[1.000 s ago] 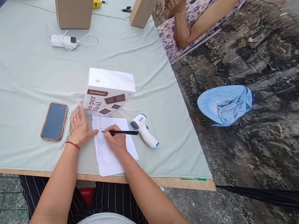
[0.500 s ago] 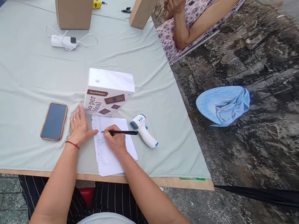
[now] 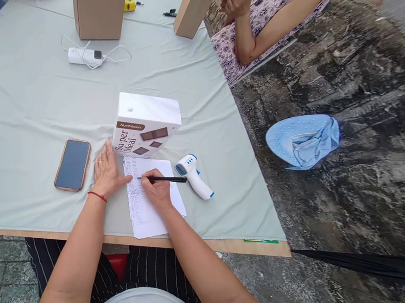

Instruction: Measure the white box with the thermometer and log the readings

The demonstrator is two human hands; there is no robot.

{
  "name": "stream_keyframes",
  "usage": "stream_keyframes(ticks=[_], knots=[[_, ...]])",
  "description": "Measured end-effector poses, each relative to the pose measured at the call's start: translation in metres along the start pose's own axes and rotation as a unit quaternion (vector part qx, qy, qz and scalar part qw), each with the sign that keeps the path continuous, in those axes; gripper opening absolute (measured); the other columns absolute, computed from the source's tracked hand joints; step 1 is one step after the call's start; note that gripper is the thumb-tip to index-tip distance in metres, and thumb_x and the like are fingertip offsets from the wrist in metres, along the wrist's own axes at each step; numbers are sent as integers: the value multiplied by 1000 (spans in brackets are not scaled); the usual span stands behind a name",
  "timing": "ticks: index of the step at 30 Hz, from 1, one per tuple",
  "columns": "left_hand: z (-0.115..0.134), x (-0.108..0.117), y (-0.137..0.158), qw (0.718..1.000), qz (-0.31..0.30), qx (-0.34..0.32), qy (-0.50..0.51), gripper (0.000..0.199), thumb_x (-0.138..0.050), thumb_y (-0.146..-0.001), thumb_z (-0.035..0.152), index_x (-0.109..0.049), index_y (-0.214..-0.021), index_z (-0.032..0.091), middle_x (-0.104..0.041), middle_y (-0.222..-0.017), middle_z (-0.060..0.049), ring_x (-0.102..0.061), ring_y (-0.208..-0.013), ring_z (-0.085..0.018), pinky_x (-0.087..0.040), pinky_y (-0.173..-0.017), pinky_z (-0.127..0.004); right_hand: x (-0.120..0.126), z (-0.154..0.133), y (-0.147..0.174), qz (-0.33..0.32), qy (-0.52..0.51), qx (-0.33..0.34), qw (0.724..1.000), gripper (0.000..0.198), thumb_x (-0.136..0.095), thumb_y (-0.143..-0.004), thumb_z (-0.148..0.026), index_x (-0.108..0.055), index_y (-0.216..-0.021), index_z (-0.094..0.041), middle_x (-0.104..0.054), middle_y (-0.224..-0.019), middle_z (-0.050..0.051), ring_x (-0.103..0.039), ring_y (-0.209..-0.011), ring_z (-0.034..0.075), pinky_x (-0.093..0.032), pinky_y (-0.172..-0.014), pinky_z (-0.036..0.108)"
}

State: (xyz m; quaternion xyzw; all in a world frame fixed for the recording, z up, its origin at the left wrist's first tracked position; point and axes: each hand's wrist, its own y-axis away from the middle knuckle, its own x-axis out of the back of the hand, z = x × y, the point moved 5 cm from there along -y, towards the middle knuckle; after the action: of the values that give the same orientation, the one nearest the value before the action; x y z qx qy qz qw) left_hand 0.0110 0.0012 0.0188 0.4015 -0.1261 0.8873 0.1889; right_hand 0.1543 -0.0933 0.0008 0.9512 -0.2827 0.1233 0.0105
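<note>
My right hand (image 3: 157,190) pinches the pen (image 3: 168,179) | left hand (image 3: 106,172) spread at left of papers (image 3: 149,226) | pen likely light, stiff (grip near tip)

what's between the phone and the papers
In the head view, the person's left hand lies between the phone and the papers, reaching over their left edge.

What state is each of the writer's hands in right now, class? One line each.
Left hand: open, palm down on the tablecloth, holding nothing.
Right hand: closed, holding a black pen over the papers.
</note>
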Motion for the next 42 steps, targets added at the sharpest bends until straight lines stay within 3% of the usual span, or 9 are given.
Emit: stream_keyframes(ticks=[18,32,37,42], knots=[[4,3,1,1000,-6,11,0,134,-83,-60,30,10,-156,16,-16,-163,-24,-14,-153,-37,-12,-123,-57,1,-2,1,5,-14,-1,1000,8,-53,-67,-31,-55,-67,-22,-56,-64,-3,-49,-64,15,-42,-65,30],[-5,-3,-1,999,22,-26,19,134,-85,-59,33,5,-157,18,-18,-163,-22,-16,-152,-40,-13,-122,-58,1,1,1,16,0,5,1000,8,-52,-69,-30,-54,-67,-22,-54,-63,-4,-49,-64,14,-42,-65,29],[-7,-3,-1,999,23,-28,28,135,-85,-57,34,4,-157,18,-19,-162,-23,-17,-151,-41,-13,-122,-59,11,-4,2,52,40,91,994,14,-49,-81,-33,-57,-80,-21,-59,-75,0,-54,-71,16,-47,-70,31],[-4,-1,-2,999,13,-28,30,135,-85,-56,31,3,-157,16,-20,-162,-25,-17,-151,-42,-13,-121,-60,35,0,5,43,210,208,954,31,-40,-90,-23,-62,-111,-20,-59,-100,9,-58,-97,22,-50,-88,40]])
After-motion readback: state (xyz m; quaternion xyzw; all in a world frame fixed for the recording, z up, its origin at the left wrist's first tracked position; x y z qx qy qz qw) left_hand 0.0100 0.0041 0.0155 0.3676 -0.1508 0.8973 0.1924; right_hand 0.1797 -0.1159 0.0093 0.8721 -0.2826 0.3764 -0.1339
